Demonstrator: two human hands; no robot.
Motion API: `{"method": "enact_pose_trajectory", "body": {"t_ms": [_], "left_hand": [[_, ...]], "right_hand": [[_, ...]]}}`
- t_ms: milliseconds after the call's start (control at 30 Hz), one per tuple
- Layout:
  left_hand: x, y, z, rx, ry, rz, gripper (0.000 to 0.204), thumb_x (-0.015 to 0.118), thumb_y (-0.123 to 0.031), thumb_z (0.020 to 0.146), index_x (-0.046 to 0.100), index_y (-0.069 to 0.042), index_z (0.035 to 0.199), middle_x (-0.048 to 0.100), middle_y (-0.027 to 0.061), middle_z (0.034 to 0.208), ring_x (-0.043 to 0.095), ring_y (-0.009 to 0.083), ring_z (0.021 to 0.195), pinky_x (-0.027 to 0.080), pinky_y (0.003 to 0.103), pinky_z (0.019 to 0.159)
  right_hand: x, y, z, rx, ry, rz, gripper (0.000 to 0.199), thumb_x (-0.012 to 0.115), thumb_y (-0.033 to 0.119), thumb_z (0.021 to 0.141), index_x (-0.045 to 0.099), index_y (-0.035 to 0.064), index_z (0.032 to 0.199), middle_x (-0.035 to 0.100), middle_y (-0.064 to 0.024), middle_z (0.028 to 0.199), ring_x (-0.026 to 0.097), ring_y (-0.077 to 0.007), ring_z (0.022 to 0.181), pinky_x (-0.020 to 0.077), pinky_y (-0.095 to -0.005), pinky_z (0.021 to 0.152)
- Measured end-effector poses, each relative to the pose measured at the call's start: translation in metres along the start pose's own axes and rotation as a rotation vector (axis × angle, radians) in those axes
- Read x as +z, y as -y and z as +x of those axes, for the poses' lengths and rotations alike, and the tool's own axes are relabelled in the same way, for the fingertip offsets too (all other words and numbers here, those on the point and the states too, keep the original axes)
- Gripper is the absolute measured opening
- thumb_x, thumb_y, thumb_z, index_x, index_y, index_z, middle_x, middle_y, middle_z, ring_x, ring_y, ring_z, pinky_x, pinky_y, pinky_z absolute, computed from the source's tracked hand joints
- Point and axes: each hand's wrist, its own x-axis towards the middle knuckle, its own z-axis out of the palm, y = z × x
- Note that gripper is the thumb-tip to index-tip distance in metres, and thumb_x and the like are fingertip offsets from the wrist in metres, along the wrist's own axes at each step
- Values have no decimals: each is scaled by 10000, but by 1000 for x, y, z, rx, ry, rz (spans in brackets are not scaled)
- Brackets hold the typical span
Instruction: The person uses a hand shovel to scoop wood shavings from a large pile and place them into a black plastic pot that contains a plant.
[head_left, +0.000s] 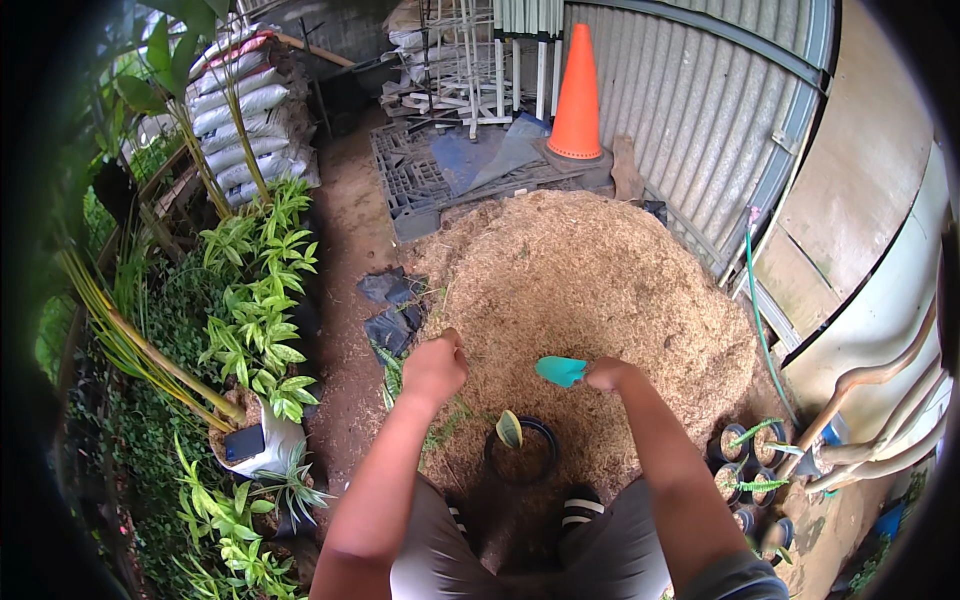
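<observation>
My right hand [604, 374] is closed round the handle end of a teal hand trowel [561, 371], its blade pointing left over the mound of brown, chaff-like material [600, 270]. To the left, my left hand [437, 368] is curled closed at the mound's near edge; whatever it may hold is hidden by the fingers. Between my feet and below both hands stands a round black pot [549, 462]. A small plant [509, 429] with a yellow-edged green leaf rises from the pot's upper left part. Neither hand touches the pot.
Leafy potted plants [262, 300] line the left side, near a white planter [285, 440] with a dark phone-like object on it. Small potted plants [765, 440] and bent branches [870, 450] sit at right. Behind the mound are a plastic pallet [400, 180] and an orange cone [577, 100].
</observation>
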Motion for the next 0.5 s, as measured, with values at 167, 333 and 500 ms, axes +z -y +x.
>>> {"method": "enact_pose_trajectory", "body": {"t_ms": [167, 333, 500], "left_hand": [[-12, 11, 4, 37, 58, -45, 222, 586, -209, 886, 652, -37, 1011, 707, 234, 878, 695, 405, 858, 550, 506, 786], [-31, 12, -3, 25, 71, -118, 283, 596, -266, 902, 654, -25, 1040, 706, 232, 880, 700, 401, 851, 556, 500, 798], [-16, 9, 0, 81, 106, -61, 328, 597, -314, 911, 653, -22, 1048, 703, 222, 920, 698, 384, 883, 551, 491, 793]], "right_hand": [[57, 40, 55, -40, -201, 105, 460, 605, 422, 922, 688, -9, 1059, 689, -206, 980, 663, -307, 851, 526, -444, 744], [66, 107, 100, 64, -150, 303, 494, 633, 411, 916, 664, 25, 1222, 681, -209, 1179, 651, -366, 1081, 516, -463, 903], [63, 106, 111, 81, -147, 343, 470, 594, 358, 942, 635, 22, 1268, 664, -209, 1224, 634, -375, 1122, 514, -479, 902]]}}
